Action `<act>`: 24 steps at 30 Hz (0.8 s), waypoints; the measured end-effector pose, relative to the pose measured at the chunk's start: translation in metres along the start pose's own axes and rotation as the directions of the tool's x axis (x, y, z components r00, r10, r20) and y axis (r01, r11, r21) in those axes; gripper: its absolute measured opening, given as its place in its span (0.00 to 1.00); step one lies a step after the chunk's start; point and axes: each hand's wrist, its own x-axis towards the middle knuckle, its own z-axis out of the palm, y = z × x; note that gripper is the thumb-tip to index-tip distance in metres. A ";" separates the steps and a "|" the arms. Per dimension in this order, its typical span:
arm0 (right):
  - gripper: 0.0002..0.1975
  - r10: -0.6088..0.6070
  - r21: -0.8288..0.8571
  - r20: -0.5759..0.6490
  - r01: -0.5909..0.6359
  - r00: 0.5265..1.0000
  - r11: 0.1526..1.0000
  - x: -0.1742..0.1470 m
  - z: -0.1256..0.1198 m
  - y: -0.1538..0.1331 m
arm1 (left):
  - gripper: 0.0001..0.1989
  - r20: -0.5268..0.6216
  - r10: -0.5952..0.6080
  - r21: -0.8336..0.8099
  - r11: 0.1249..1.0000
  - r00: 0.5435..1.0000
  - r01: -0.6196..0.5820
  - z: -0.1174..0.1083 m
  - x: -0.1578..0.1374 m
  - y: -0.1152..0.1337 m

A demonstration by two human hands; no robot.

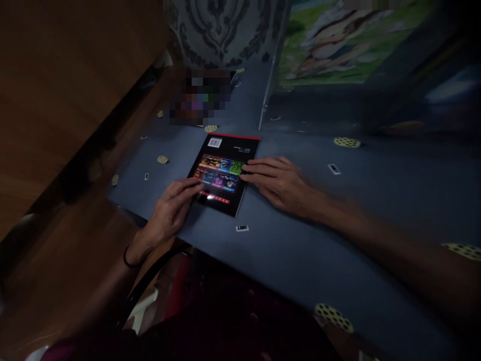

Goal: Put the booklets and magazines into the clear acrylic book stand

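A thin black book (225,173) lies flat on the blue-grey table, its back cover up, with a white barcode near the far edge and two rows of small colourful pictures. My left hand (167,210) rests at the book's near left edge, fingers stretched over the lower corner. From the right, my right hand (278,180) lies with extended fingers, the tips touching the book's right edge. Neither hand is wrapped around anything. A dark band circles my left wrist.
Another dark book or magazine (199,98), blurred out, lies farther back on the table (300,260). Behind to the right stands a clear panel with a colourful picture (338,40). A patterned wall (221,30) rises at the back; the table's near edge runs before my body.
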 end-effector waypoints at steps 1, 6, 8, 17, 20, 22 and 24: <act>0.19 0.005 0.002 -0.003 -0.005 1.000 1.000 0.000 0.001 0.001 | 0.21 -0.063 -0.063 0.034 0.997 0.996 0.065 -0.003 -0.006 -0.005; 0.19 0.037 0.018 0.025 -0.037 0.999 0.999 0.000 0.001 0.002 | 0.21 -0.128 -0.111 0.161 0.978 0.986 0.131 -0.004 -0.036 -0.021; 0.19 0.038 0.023 0.025 -0.039 0.999 0.999 0.001 0.000 0.002 | 0.22 -0.114 -0.092 0.188 0.976 0.989 0.113 -0.001 -0.042 -0.022; 0.18 0.049 0.065 0.011 -0.050 0.999 0.997 0.001 0.001 0.002 | 0.29 -0.054 -0.008 0.237 0.971 0.999 0.020 0.003 -0.040 -0.010; 0.18 0.056 0.069 0.014 -0.057 0.998 0.996 0.001 0.002 0.003 | 0.32 -0.026 0.037 0.209 0.977 0.999 -0.031 0.011 -0.035 0.002; 0.18 0.058 0.068 0.021 -0.059 0.998 0.996 0.001 0.001 0.002 | 0.32 0.001 0.069 0.196 0.978 0.998 -0.068 0.017 -0.030 0.011; 0.18 0.059 0.071 0.024 -0.060 0.998 0.996 0.001 0.000 0.001 | 0.32 0.029 0.095 0.182 0.978 0.995 -0.098 0.023 -0.025 0.019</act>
